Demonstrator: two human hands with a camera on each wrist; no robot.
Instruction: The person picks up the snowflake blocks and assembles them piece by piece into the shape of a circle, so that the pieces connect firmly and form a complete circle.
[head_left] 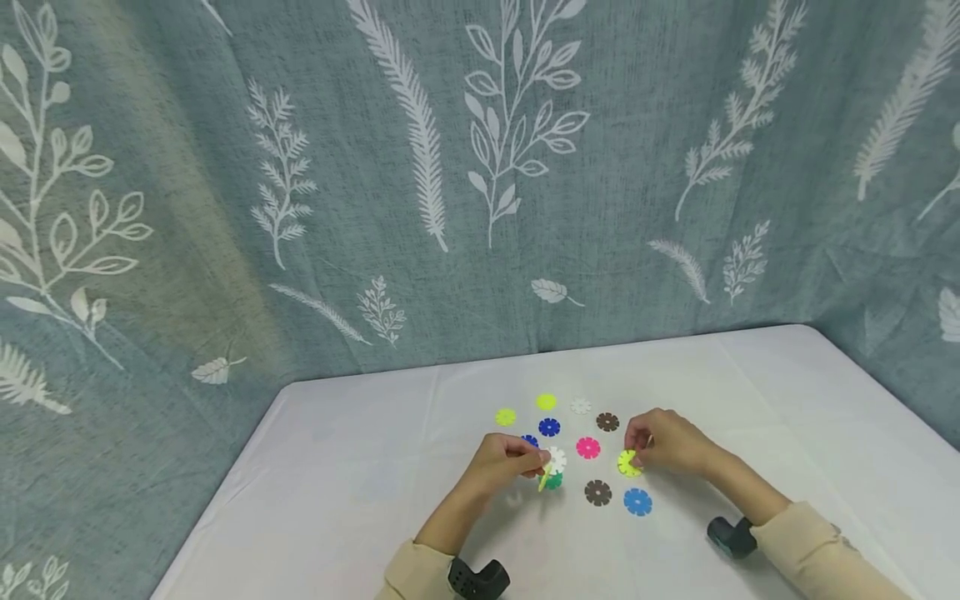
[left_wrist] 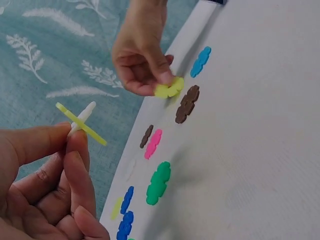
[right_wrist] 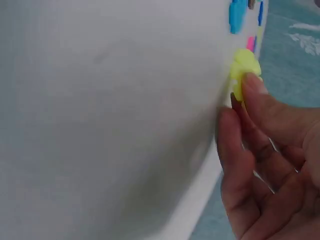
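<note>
My left hand (head_left: 497, 465) pinches a white notched disc (head_left: 557, 460) that is joined crosswise with a yellow notched disc (left_wrist: 95, 135). In the left wrist view both discs appear edge-on, crossing between thumb and forefinger above the table. On the other side, my right hand (head_left: 672, 443) grips another yellow notched disc (head_left: 627, 465) between thumb and fingers. That disc (right_wrist: 244, 62) is tilted and held just above the tabletop. Under the left hand's pieces lies a green disc (left_wrist: 159, 183), partly hidden in the head view.
Loose discs lie on the white table (head_left: 337, 467): pink (head_left: 588, 448), light blue (head_left: 637, 502), brown (head_left: 597, 492), another brown (head_left: 607, 422), dark blue (head_left: 549, 427), white (head_left: 581, 406) and yellow (head_left: 506, 417). A patterned curtain (head_left: 480, 275) hangs behind the table.
</note>
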